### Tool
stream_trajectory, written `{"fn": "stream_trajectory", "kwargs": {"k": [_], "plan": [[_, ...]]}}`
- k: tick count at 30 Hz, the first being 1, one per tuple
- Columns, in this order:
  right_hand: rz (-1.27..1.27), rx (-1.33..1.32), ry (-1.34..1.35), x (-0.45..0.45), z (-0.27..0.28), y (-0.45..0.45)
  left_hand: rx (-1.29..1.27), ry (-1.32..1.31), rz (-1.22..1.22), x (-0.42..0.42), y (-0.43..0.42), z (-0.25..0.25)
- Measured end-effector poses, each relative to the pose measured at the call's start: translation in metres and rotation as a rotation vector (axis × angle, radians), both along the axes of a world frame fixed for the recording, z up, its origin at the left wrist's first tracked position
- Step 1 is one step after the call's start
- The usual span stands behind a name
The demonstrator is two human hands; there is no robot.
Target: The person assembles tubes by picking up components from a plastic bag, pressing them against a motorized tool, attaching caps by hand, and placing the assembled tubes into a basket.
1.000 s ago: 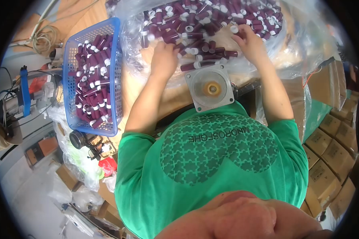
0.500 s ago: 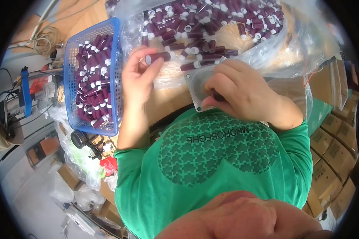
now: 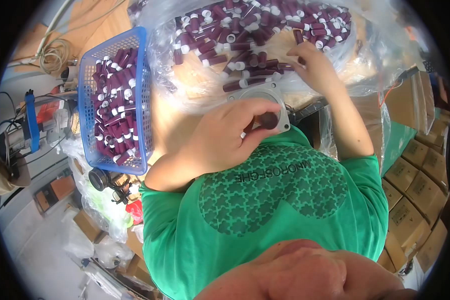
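Observation:
My left hand is closed on a purple tube, its dark round end facing me, over the square metal plate with a round hollow. That hand covers much of the plate. My right hand reaches to the near edge of the loose pile of purple tubes with white ends, thumb and forefinger apart. Its fingertips are close to a single tube and partly hide the tube's lower end. At the left, a blue plastic basket holds many similar tubes.
Clear plastic sheeting lies under and around the pile. A small black round device stands below the basket. Brown cardboard boxes are stacked at the lower right. Cables coil at the upper left.
My left hand has moved right and down to the plate with a tube in it. My right hand has left the plate and moved up to the pile, its fingers now apart.

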State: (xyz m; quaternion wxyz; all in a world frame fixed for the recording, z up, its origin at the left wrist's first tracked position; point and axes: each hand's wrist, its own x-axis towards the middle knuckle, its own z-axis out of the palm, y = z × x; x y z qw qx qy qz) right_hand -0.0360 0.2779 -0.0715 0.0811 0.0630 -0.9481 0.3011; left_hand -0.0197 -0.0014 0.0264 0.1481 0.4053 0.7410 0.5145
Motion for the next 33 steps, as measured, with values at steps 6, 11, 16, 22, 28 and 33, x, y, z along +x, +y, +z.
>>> {"fn": "stream_trajectory", "kwargs": {"k": [6, 11, 16, 22, 28, 33], "plan": [[0.065, 0.086, 0.019, -0.015, -0.033, -0.003, 0.150, 0.044, 0.167, -0.004, 0.012, -0.012], [0.067, -0.778, -0.034, 0.035, 0.058, -0.051, 0.069, 0.010, 0.576, -0.071, 0.007, -0.078], [0.408, -0.344, 0.307, 0.050, 0.081, -0.080, -0.567, 0.583, 0.451, -0.107, -0.004, -0.154], [0.597, -0.299, 0.310, 0.039, 0.085, -0.074, -0.015, -0.243, 0.543, -0.073, -0.012, -0.096], [0.332, -0.920, 0.024, 0.030, 0.047, -0.047, 0.322, -0.064, 0.152, -0.013, -0.014, -0.020], [0.052, -0.152, -0.050, -0.015, 0.015, -0.026, 0.119, 0.129, 0.110, -0.003, 0.000, -0.016]]}}
